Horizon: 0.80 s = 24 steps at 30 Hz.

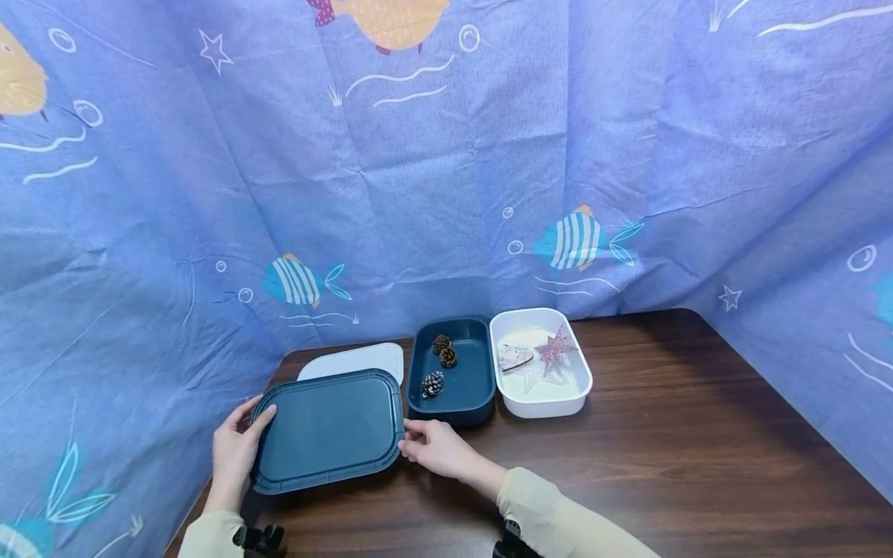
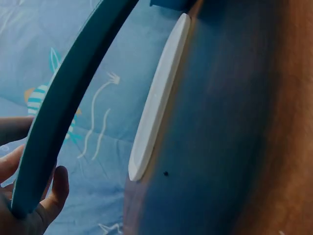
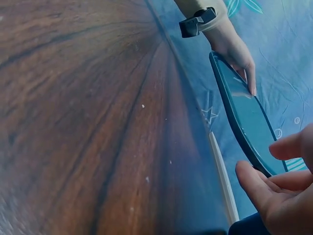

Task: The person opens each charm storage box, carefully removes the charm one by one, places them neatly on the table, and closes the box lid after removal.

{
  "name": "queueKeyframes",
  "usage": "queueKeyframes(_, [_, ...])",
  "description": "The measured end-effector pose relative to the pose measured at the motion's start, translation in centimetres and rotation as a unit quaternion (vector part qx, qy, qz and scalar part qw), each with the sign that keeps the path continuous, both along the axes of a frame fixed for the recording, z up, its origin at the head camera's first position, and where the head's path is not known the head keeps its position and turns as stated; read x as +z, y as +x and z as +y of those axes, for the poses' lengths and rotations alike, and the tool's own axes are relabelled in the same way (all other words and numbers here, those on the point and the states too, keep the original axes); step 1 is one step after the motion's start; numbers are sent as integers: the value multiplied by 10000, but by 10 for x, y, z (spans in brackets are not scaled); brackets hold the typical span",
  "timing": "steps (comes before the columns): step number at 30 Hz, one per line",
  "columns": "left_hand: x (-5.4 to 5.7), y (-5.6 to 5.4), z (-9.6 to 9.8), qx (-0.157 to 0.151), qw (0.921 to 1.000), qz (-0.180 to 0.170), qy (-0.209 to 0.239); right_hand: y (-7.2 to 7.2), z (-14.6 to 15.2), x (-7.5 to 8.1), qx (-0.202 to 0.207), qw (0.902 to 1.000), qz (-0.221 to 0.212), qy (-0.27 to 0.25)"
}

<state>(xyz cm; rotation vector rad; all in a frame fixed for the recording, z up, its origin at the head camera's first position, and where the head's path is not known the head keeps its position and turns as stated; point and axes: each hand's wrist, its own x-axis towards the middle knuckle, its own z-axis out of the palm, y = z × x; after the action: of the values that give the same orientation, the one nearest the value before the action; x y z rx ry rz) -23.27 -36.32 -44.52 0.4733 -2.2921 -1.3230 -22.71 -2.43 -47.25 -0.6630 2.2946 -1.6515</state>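
Note:
A dark teal plastic lid (image 1: 328,426) is held above the table, tilted, between both hands. My left hand (image 1: 236,449) grips its left end, thumb on top and fingers beneath. My right hand (image 1: 441,449) pinches the right end at the edge; the right wrist view shows that hand (image 3: 279,186) with thumb and fingers about the rim. Behind the lid lies a white lid (image 1: 356,360), partly hidden in the head view and fully seen as a white slab (image 2: 159,98) in the left wrist view.
A dark teal box (image 1: 463,380) holds several pine cones (image 1: 432,384). Against its right side stands a white box (image 1: 547,407) with a pink glittery star (image 1: 556,347) and other pale ornaments. The brown wooden table (image 1: 663,449) meets a blue fish-patterned curtain (image 1: 446,170).

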Motion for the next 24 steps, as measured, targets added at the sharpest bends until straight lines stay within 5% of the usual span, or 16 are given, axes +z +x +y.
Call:
queueKeyframes(18, [-19,2,-8,-272,9940,-900,-560,5,-2,-6,295,9985,-367,296])
queueKeyframes(24, [-27,0,-10,-470,9931,-993,-420,4,-2,-12,436,9975,-435,341])
